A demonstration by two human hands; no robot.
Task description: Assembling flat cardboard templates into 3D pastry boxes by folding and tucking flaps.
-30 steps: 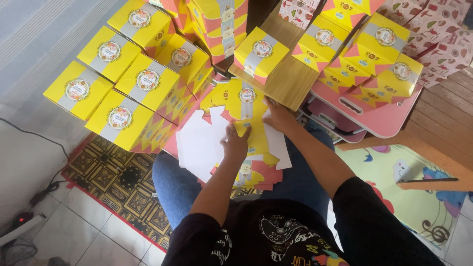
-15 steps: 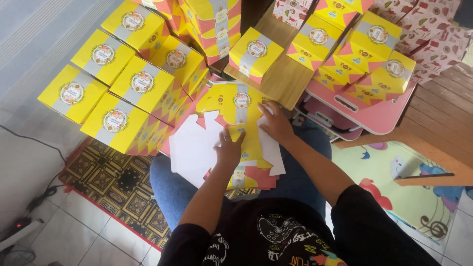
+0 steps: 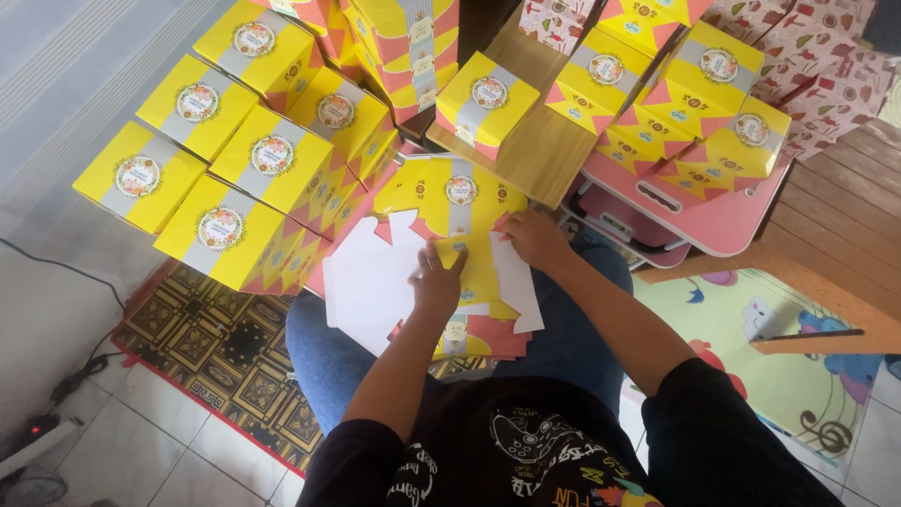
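A flat yellow and red cardboard box blank [image 3: 450, 202] lies across my lap, its white inner side [image 3: 371, 282] showing at the left. My left hand [image 3: 439, 282] presses down on the middle of the blank, fingers on a yellow flap. My right hand [image 3: 533, 237] grips the blank's right edge where a white flap [image 3: 516, 286] folds over. More flat blanks [image 3: 479, 336] are stacked under it on my knees.
Several folded yellow boxes [image 3: 225, 169] stand in rows at the left on a patterned mat [image 3: 216, 357]. More boxes [image 3: 694, 103] sit on a pink folding table [image 3: 723, 221] at the right, and one [image 3: 481, 99] on a wooden board [image 3: 544, 155]. A power strip [image 3: 38, 437] lies at lower left.
Both hands have shifted on the blank: the left hand slid a little down onto the yellow flap, and the right hand folded the white flap inward along the right edge.
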